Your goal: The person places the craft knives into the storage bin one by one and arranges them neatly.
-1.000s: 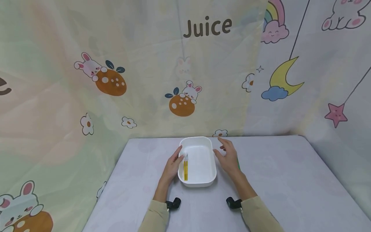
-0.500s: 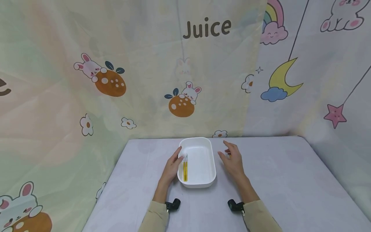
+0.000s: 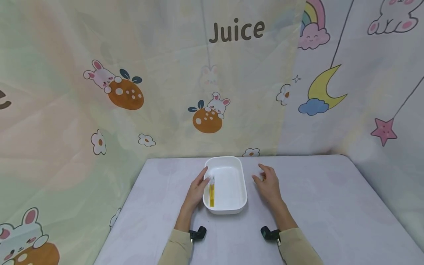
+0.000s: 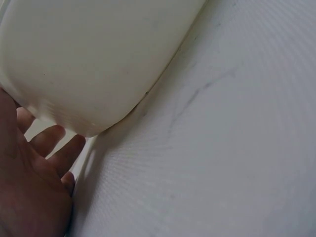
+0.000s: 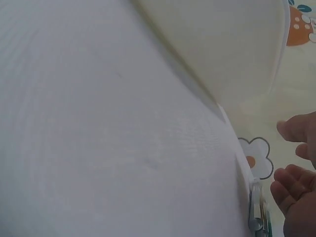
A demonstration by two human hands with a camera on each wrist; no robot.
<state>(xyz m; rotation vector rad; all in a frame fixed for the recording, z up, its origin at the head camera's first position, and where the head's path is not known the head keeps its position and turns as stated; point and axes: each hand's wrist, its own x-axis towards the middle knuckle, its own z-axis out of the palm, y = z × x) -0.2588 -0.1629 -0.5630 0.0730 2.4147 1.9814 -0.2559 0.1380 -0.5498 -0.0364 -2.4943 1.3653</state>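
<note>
In the head view a white rectangular tray (image 3: 229, 191) with rounded corners stands on the table. My left hand (image 3: 196, 189) grips its left side, thumb over the rim and fingers along the outer wall. The left wrist view has those fingers (image 4: 66, 153) against the tray's wall. Inside, along the left edge, lie two slim yellow-handled utensils (image 3: 212, 195) with pale heads, partly by my thumb. My right hand (image 3: 269, 184) is right of the tray, apart from it, fingers loosely bent. Beside it in the right wrist view is a thin shiny object (image 5: 256, 212), mostly hidden in the head view.
A white cloth covers the table (image 3: 331, 213), whose far edge meets a printed curtain (image 3: 165, 73) with rabbits and flowers. Dark wrist cameras sit on both forearms, just in front of the sleeves.
My right hand has moved away from the tray's right rim, toward the right and slightly down. A bit of green beside it is now hidden. My left hand and the tray have stayed put.
</note>
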